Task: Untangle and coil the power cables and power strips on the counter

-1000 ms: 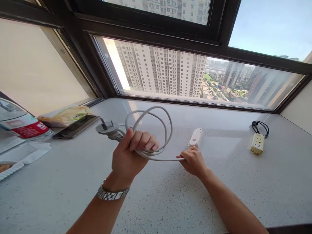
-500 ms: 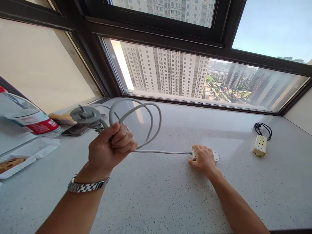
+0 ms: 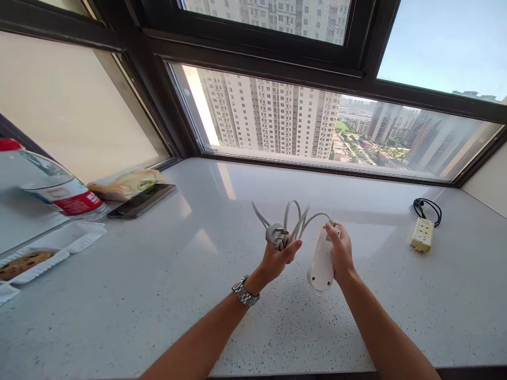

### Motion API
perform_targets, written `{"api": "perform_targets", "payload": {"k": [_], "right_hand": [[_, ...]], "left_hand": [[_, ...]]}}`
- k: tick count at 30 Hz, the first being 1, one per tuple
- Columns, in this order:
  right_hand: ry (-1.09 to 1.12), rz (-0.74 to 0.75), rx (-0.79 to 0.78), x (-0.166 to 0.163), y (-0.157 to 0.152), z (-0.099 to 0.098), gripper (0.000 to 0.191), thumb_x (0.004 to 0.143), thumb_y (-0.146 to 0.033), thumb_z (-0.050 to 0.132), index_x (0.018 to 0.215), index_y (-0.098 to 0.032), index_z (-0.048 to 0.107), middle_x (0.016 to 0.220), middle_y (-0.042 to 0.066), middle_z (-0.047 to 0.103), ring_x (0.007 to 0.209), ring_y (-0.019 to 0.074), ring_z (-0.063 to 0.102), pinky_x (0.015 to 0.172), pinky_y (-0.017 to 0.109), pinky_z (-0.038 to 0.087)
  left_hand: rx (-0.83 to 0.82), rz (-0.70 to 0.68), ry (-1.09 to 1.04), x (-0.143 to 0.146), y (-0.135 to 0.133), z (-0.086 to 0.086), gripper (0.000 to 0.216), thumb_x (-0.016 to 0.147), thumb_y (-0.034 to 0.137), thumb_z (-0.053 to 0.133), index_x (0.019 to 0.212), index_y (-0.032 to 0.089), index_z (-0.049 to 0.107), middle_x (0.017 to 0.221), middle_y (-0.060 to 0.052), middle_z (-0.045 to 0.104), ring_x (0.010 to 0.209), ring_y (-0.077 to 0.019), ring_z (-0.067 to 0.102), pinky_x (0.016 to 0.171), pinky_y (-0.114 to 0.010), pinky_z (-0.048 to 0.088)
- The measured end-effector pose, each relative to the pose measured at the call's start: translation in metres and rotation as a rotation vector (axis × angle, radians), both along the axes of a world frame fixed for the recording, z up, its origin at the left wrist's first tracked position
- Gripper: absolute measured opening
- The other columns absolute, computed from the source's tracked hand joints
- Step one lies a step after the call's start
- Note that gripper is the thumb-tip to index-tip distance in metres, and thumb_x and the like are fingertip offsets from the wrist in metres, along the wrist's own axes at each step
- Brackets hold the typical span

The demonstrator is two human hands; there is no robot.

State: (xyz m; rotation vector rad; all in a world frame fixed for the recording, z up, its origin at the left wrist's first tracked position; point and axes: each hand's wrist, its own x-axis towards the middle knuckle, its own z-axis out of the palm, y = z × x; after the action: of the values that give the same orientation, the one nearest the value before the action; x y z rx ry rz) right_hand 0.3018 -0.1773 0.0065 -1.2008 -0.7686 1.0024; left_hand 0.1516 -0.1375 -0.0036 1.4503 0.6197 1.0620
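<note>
My left hand (image 3: 279, 257) is closed around the looped grey-white power cord (image 3: 298, 224), and its three-pin plug (image 3: 276, 235) pokes out over the fingers. To its right, my right hand (image 3: 341, 250) grips a white power strip (image 3: 321, 258) by its cord end. The strip is held upright at a tilt, with its back face and screw holes showing. From its upper end the cord arches over to the bundle in my left hand. Part of the cord inside the left fist is hidden.
A yellow socket block (image 3: 422, 235) with a black cord (image 3: 431, 207) lies on the right of the speckled counter (image 3: 158, 295). Leftward are a water bottle (image 3: 63, 190), a phone (image 3: 142, 201), a yellow packet (image 3: 129, 183) and a tray (image 3: 81, 237) holding a cookie (image 3: 26, 264). Windows line the back.
My left hand has moved right with the cord and plug, close to my right hand. My right hand has lifted the power strip off the counter and turned it, back side showing.
</note>
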Motion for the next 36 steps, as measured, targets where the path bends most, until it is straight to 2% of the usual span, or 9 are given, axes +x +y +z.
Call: {"api": "perform_targets", "payload": {"k": [6,13,17,22,25,28,30,34,36], "right_hand": [[-0.062,0.147,0.143,-0.009,-0.003,-0.016,0.048,0.071,-0.064,0.060,0.091,-0.021,0.050,0.067,-0.001,0.053,0.054,0.0133,0.050,0.049,0.025,0.042],[-0.173,0.379,0.157,0.004,-0.004,-0.015,0.058,0.066,-0.073,0.060,0.085,-0.018,0.060,0.075,0.003,0.060,0.063,0.0162,0.056,0.056,0.027,0.045],[-0.259,0.444,0.085,0.012,-0.005,-0.009,0.054,0.064,-0.067,0.067,0.084,-0.017,0.061,0.075,0.004,0.062,0.071,0.0201,0.062,0.063,0.029,0.047],[-0.212,0.460,-0.050,0.021,-0.007,-0.001,0.036,0.067,-0.048,0.069,0.082,-0.016,0.061,0.074,0.004,0.063,0.070,0.0195,0.064,0.059,0.027,0.047],[-0.213,0.365,-0.120,0.021,-0.007,0.000,0.024,0.064,-0.038,0.062,0.073,-0.016,0.060,0.067,0.004,0.062,0.062,0.0182,0.061,0.052,0.025,0.044],[-0.213,0.304,-0.140,0.022,-0.003,-0.006,0.021,0.061,-0.035,0.056,0.069,-0.016,0.058,0.065,0.004,0.062,0.057,0.0176,0.060,0.047,0.025,0.042],[-0.186,0.284,-0.167,0.025,0.001,-0.012,0.022,0.060,-0.036,0.054,0.070,-0.016,0.058,0.066,0.005,0.063,0.055,0.0175,0.060,0.046,0.025,0.041],[-0.083,0.255,-0.262,0.033,0.009,-0.027,0.023,0.056,-0.035,0.052,0.069,-0.017,0.056,0.064,0.003,0.061,0.052,0.0167,0.057,0.045,0.026,0.041],[-0.079,0.246,-0.275,0.037,0.012,-0.032,0.023,0.055,-0.035,0.051,0.069,-0.017,0.056,0.064,0.003,0.061,0.052,0.0159,0.055,0.047,0.027,0.041]], "left_hand": [[-0.059,-0.265,0.175,0.004,-0.008,-0.009,0.061,0.062,0.068,0.066,0.049,0.018,0.035,0.040,0.007,0.029,0.038,-0.0036,0.026,0.037,-0.018,0.022],[-0.058,-0.612,0.644,-0.002,-0.009,0.006,0.035,0.063,0.045,0.076,0.065,0.015,0.057,0.050,0.001,0.054,0.038,-0.0102,0.048,0.035,-0.020,0.038],[-0.068,-0.769,0.739,0.004,-0.009,0.012,0.031,0.063,0.038,0.076,0.054,0.016,0.056,0.046,0.001,0.054,0.036,-0.0114,0.050,0.035,-0.021,0.040],[-0.091,-0.854,0.871,0.013,-0.011,0.022,0.031,0.064,0.034,0.074,0.047,0.017,0.054,0.043,0.002,0.052,0.035,-0.0097,0.047,0.034,-0.019,0.039],[-0.058,-0.849,0.890,0.014,-0.010,0.021,0.033,0.067,0.039,0.072,0.050,0.015,0.058,0.041,0.002,0.051,0.033,-0.0082,0.045,0.033,-0.017,0.036],[-0.060,-0.794,0.788,0.009,-0.009,0.008,0.035,0.070,0.045,0.069,0.059,0.014,0.059,0.048,0.001,0.055,0.039,-0.0097,0.051,0.037,-0.018,0.040],[-0.004,-0.701,0.681,0.007,-0.008,-0.003,0.036,0.075,0.046,0.065,0.063,0.014,0.057,0.053,0.000,0.057,0.044,-0.0099,0.053,0.041,-0.018,0.041],[0.337,-0.407,0.530,0.006,-0.003,-0.022,0.038,0.084,0.044,0.056,0.063,0.012,0.059,0.052,0.002,0.051,0.047,-0.0063,0.044,0.045,-0.017,0.032],[0.425,-0.282,0.483,0.007,0.001,-0.027,0.039,0.085,0.042,0.054,0.063,0.011,0.061,0.050,0.002,0.049,0.047,-0.0060,0.039,0.047,-0.018,0.031]]}}
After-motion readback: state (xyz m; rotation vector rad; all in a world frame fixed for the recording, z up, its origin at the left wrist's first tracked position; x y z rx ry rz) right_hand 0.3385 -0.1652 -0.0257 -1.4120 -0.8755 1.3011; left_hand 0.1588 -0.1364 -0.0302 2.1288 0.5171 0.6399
